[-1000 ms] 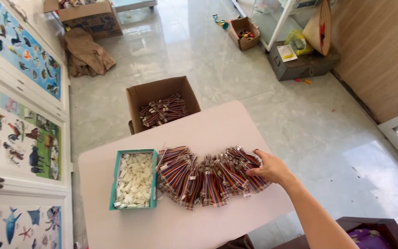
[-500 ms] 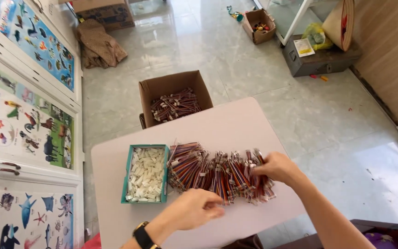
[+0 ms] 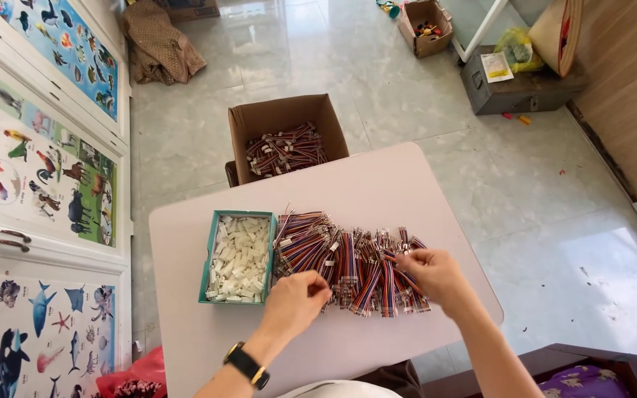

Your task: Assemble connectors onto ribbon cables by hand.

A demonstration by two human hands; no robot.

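Observation:
A row of multicoloured wire bundles (image 3: 348, 258) lies across the middle of a pale pink table (image 3: 377, 188). My right hand (image 3: 433, 274) rests on the right part of the row, fingers pinching some wires. My left hand (image 3: 298, 298), a black watch on its wrist, sits at the near edge of the row's left part with fingers curled; whether it holds wires is unclear. A teal tray (image 3: 206, 259) full of small white plastic connectors stands just left of the wires.
An open cardboard box (image 3: 283, 118) holding more wire bundles stands on the tiled floor behind the table. White cabinets with animal posters (image 3: 38, 169) line the left. A dark crate (image 3: 517, 85) and another small box (image 3: 425, 26) sit far right.
My left hand has come into view and moved up to the wires. My right hand has shifted slightly inward on the row. The view has tilted down toward the table.

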